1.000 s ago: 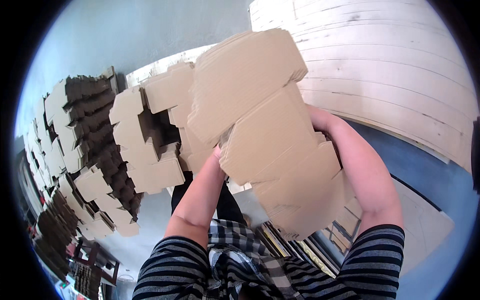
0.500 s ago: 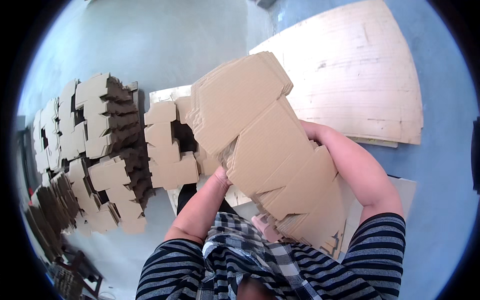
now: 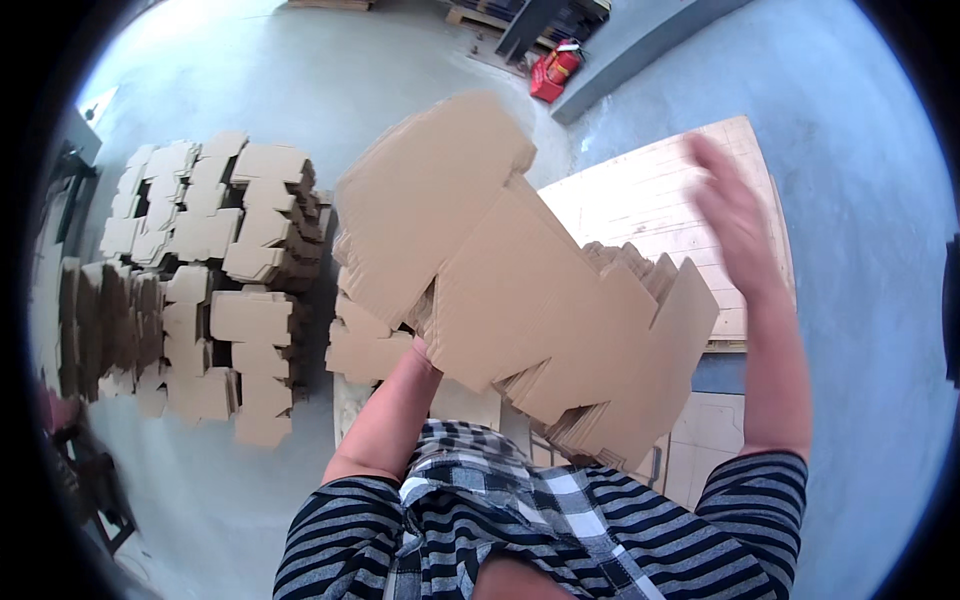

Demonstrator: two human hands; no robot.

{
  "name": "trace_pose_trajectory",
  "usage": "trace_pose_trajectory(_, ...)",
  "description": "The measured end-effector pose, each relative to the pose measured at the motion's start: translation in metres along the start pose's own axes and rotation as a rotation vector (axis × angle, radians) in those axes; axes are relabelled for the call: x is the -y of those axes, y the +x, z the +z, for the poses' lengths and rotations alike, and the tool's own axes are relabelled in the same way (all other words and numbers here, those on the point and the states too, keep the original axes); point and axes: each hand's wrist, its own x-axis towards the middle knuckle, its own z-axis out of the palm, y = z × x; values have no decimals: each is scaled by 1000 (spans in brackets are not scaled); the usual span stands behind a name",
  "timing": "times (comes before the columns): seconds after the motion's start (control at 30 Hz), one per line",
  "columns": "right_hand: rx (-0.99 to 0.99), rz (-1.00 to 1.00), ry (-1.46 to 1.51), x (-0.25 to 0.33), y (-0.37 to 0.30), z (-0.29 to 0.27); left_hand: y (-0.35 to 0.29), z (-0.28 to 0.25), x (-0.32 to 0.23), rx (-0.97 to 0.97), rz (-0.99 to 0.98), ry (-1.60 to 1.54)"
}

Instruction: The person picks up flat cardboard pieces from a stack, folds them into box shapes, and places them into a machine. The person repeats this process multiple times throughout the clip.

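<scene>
Seen from above, in front of a checked apron [image 3: 455, 465] and striped sleeves [image 3: 755, 495]. At centre, a bundle [image 3: 540, 290] of flat brown cardboard, many layers thick, raised in front of the body and lying slantwise from upper left to lower right, with notched edges slightly out of line at the upper right. Against its lower left side, the left hand [image 3: 421, 347], visible only near the wrist and otherwise hidden by the cardboard. Fingers there out of sight: impossible to tell how far open or how closed upon the load, though in contact with it.

To the right, apart from the bundle, the right hand [image 3: 725, 205], raised and blurred by motion. Fingers extended upward, uncurled, with hold of nothing. Behind that hand, a pale board [image 3: 625, 200], partly covered by the cardboard.

At left, on the grey floor [image 3: 865, 270], several tall stacks [image 3: 205, 225] of similar cut-outs, set close together in rows. Just beside the bundle, at its lower left, a further pile [image 3: 365, 350], largely covered. At the top, a red extinguisher [image 3: 553, 72], near a grey ledge [image 3: 640, 50].
</scene>
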Motion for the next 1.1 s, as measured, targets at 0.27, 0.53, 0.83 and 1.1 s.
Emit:
trace_pose_trajectory(0.27, -248, 703, 961, -137, -247, 85, -85, 18, -11, 23, 161, 58)
trace_pose_trajectory(0.53, 188, 797, 1280, -79, -248, 238, -169, -12, -3, 29, 478, 254)
trace_pose_trajectory(0.83, 445, 398, 1096, 69, -189, 286, -301, 16, -67, 103, 672, -72)
trace_pose_trajectory(1.1, 629, 168, 1106, 272, -203, 410, -550, 21, -146, -24, 948, 187)
